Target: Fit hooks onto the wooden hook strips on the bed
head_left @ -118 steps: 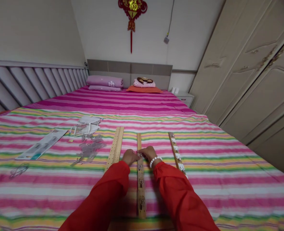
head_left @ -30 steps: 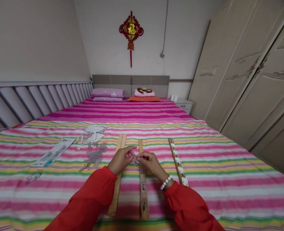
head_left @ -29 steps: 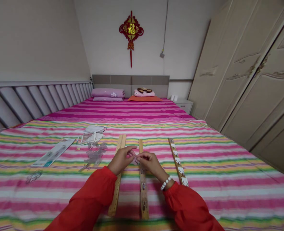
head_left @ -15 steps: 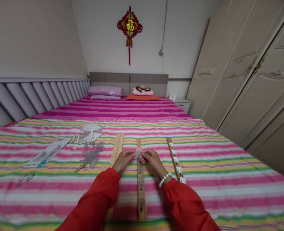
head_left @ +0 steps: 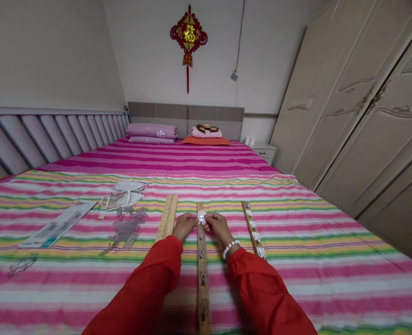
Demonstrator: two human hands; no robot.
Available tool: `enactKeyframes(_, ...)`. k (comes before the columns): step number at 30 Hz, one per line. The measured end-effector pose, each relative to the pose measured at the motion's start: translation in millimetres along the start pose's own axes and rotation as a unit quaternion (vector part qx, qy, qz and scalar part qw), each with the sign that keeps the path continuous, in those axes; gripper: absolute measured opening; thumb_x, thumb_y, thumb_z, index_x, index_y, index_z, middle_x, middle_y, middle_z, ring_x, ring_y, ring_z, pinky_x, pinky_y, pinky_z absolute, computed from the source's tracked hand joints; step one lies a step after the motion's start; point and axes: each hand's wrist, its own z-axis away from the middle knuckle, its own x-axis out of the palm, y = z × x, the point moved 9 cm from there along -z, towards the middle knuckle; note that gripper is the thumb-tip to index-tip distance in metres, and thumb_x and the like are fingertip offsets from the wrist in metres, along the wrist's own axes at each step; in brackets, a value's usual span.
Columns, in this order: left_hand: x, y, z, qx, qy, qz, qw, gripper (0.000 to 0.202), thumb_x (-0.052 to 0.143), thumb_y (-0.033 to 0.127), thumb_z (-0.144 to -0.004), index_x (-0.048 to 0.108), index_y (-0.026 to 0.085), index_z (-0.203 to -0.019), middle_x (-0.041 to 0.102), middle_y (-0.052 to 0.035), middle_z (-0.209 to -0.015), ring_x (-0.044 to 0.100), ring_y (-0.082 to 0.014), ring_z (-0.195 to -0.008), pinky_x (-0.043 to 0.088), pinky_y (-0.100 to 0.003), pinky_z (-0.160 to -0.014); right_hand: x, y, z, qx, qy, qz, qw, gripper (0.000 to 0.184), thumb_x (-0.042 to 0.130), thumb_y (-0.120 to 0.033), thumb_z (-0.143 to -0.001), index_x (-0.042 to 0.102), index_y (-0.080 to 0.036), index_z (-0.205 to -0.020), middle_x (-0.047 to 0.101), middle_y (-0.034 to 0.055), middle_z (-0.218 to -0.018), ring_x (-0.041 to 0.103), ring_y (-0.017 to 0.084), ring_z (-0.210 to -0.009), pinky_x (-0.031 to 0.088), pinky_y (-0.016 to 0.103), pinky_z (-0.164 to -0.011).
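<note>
The left hand [head_left: 185,226] and the right hand [head_left: 217,225] pinched a small white hook [head_left: 201,217] between their fingertips, from both sides. The hook sat on the far part of the middle wooden strip [head_left: 202,270], which lay on the striped bedcover [head_left: 331,260]. Another strip [head_left: 167,222] lay just to the left, and a strip with white hooks [head_left: 253,229] to the right

middle wooden strip [head_left: 201,260] cut off at bottom edge, small white piece [head_left: 201,217] between fingertips too small to identify
</note>
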Motion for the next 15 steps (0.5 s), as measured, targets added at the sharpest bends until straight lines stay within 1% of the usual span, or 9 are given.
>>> enactKeyframes(5,-4.7,-16.8,-16.3,0.005,0.018,-0.031,0.999,0.015,0.073,0.017,-0.051,0.066,0.013,-0.064,0.062,0.0020,-0.055,0.054,-0.0091,-0.051,0.043,-0.021,-0.052,-1.5,17.7,-12.6,0.010,0.007,0.004,1.000,0.021,0.074,-0.030,-0.058,0.058,-0.017,-0.056,0.053,-0.0042,-0.038,0.043,0.008,-0.034,0.033,0.020,-0.036)
enactKeyframes(11,-3.7,-29.0,-27.4,0.016,0.011,-0.033,0.999,0.009,0.068,0.014,-0.051,0.063,0.014,-0.058,0.059,0.0030,-0.050,0.051,-0.0085,-0.047,0.040,-0.021,-0.050,-5.4,31.1,-20.9,0.023,0.017,0.009,1.000,0.022,0.073,-0.029,-0.059,0.055,-0.017,-0.054,0.049,-0.0057,-0.035,0.039,0.007,-0.032,0.029,0.019,-0.035)
enactKeyframes(15,-2.4,-32.3,-30.0,0.024,0.006,-0.045,0.999,0.011,0.068,0.012,-0.049,0.065,0.014,-0.060,0.063,0.0007,-0.054,0.057,-0.0121,-0.054,0.044,-0.023,-0.056,-7.2,34.7,-21.8,0.030,0.026,0.011,0.999,0.022,0.073,-0.028,-0.059,0.054,-0.018,-0.054,0.048,-0.0062,-0.033,0.038,0.006,-0.031,0.028,0.019,-0.034)
